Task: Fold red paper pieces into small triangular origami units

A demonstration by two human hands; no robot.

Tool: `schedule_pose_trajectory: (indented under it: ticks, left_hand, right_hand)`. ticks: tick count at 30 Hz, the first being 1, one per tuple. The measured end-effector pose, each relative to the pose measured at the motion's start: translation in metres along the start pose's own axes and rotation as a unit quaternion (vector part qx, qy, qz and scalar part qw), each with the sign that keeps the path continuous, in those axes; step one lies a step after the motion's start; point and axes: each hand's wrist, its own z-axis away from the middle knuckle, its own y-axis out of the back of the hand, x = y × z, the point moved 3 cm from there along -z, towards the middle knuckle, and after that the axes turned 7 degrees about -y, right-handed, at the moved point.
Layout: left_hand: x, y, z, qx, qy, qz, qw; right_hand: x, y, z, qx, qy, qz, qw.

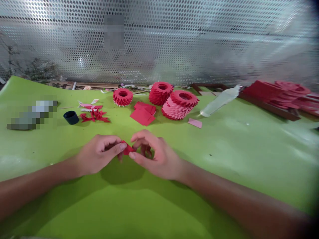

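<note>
Between my hands, a little above the green table, is a small folded piece of red paper [128,149]. My left hand [101,154] pinches its left end between thumb and fingers. At the other end, my right hand [157,154] has its thumb and curled fingers on the paper's right corner. Beyond my hands lies a loose stack of red paper sheets [143,114]. Left of that stack is a pile of folded red paper pieces [94,116], with several pink and white ones behind it.
Ring-shaped folded-paper stacks [180,104] in red and pink stand at the back. A dark cup-like cylinder [71,117] sits at left. To the right are a translucent bottle [220,101], a pink paper piece [195,123] and a tray [271,106] of red paper. A perforated metal screen [159,39] rises behind the green table [159,212].
</note>
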Motion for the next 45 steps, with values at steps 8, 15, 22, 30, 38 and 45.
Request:
schedule_pose_trajectory:
  ticks: [8, 15, 22, 30, 38, 45]
  left_hand:
    - [-0.004, 0.002, -0.002, 0.002, 0.029, 0.077, 0.997]
    - [-0.003, 0.002, -0.003, -0.01, 0.023, 0.076, 0.997]
    - [-0.006, 0.002, 0.0, 0.004, 0.003, 0.011, 1.0]
    - [0.008, -0.002, 0.002, 0.036, -0.033, -0.058, 0.997]
    - [0.003, -0.003, 0.001, 0.038, -0.039, -0.042, 0.998]
    - [0.0, -0.002, 0.0, 0.029, -0.036, -0.037, 0.998]
  right_hand:
    - [-0.002, 0.003, -0.001, 0.071, 0.181, 0.085, 0.977]
    - [-0.005, 0.007, 0.0, 0.101, 0.18, 0.103, 0.973]
    - [0.0, 0.006, -0.003, 0.092, 0.017, -0.032, 0.995]
    - [0.002, 0.004, -0.006, 0.118, -0.072, -0.145, 0.98]
    - [-0.007, -0.001, 0.0, 0.127, 0.072, -0.018, 0.989]
    - [-0.014, -0.001, 0.003, 0.167, 0.208, 0.111, 0.957]
